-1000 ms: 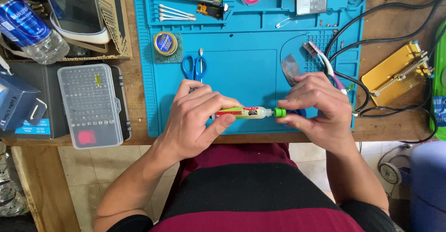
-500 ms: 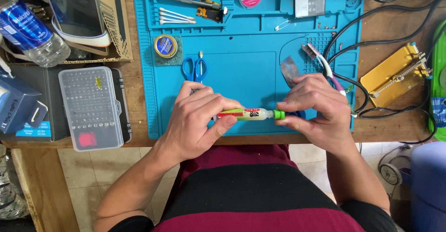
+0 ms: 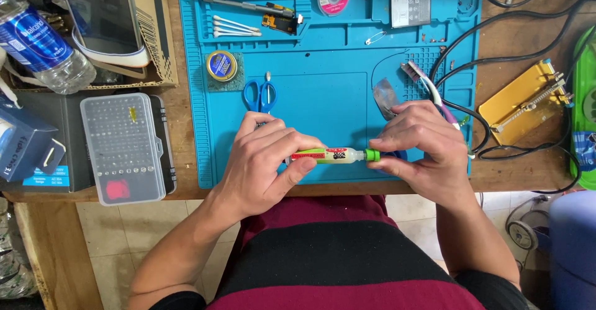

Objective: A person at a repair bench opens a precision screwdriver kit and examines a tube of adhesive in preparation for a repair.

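Clear plastic syringe tube with green cap and label (image 3: 332,155) is held level over the blue silicone work mat (image 3: 323,99) at tabletop edge, left hand (image 3: 264,164) fingers clamped on barrel, right hand (image 3: 422,145) fingers pinched on cap, pose unchanged from earlier frame.

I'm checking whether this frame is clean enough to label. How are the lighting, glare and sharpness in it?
Head view: even, soft light over the blue mat, with only faint shadows under the left hand and right hand; the syringe-like tube between them is sharp, no motion blur; mild glare on the clear plastic case and the water bottle; straight edges bow slightly toward the corners.
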